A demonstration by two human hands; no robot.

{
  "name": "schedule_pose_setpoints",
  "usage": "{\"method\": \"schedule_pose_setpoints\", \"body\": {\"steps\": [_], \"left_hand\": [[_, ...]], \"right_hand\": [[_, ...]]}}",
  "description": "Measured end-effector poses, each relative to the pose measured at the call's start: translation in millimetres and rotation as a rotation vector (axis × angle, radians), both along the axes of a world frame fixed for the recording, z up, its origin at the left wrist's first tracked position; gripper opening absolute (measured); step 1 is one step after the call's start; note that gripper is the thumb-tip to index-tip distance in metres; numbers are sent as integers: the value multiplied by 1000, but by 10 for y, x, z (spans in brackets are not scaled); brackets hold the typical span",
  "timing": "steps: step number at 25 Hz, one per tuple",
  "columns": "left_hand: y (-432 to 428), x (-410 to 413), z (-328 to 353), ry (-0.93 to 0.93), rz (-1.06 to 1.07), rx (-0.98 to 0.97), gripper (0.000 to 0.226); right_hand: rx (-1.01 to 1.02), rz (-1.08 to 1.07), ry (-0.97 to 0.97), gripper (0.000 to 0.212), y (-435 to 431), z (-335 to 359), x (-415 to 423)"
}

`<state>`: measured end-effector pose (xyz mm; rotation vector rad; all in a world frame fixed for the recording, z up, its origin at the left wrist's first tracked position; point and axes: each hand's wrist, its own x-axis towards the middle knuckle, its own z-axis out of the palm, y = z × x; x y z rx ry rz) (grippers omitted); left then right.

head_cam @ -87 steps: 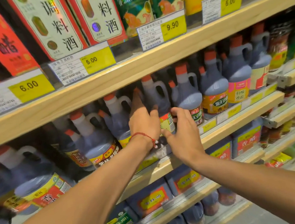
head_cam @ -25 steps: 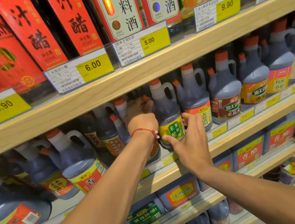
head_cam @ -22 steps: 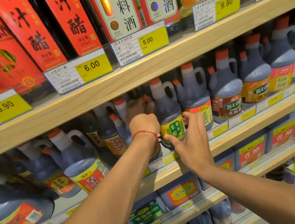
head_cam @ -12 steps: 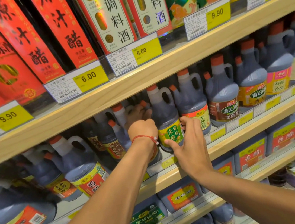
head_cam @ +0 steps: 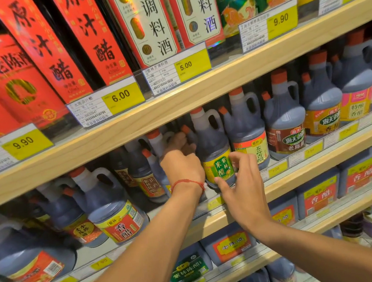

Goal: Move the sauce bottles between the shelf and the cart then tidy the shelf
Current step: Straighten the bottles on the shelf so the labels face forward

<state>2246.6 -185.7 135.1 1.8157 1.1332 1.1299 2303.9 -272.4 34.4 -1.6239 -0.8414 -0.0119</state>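
Reaching into the middle shelf (head_cam: 311,170), both bare hands work around one dark rice vinegar bottle (head_cam: 213,142) with a green-and-yellow label and an orange cap. The bottle stands upright at the front of the shelf, just to the right of the left hand (head_cam: 182,164) and directly beyond the right hand (head_cam: 243,187).

The right hand is spread fairly wide. Its thumb tip sits on the lower left of the label and its curved fingers (head_cam: 238,157) sit at the label's right edge, so it holds the bottle's front between them.

The left hand goes deeper, past the bottle's left side. Its fingers are bent among the orange-capped bottles of the back row; whether they grip one cannot be told, since the knuckles hide them. A red string bracelet (head_cam: 186,182) circles that wrist.

Just right of the right hand's fingers stands a bottle with an orange-and-yellow label (head_cam: 249,143), close against the held one. Above both hands runs the upper wooden shelf board (head_cam: 199,100), carrying a yellow 5.00 price tag (head_cam: 179,71).
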Motion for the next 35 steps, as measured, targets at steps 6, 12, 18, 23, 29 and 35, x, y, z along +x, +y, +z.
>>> {"method": "schedule_pose_setpoints", "body": {"steps": [6,12,18,23,29,35], "left_hand": [[-311,-630,-122,-39,201,363,17],[208,-787,-229,19,102,174,28],[492,-908,-275,-104,-77,177,33],[627,-832,-312,-142,-221,172,19],[647,-801,-371,-167,-243,186,21],[569,-910,-376,-174,-271,161,43]], "right_hand": [[-22,118,-74,45,39,25,-309],[-131,118,-61,78,291,-23,-557],[-93,-100,-13,87,513,-75,-783],[-83,-176,-28,81,487,-65,-774],[-112,-163,-23,82,481,-32,-767],[-30,-114,-34,72,428,-58,-806]]}}
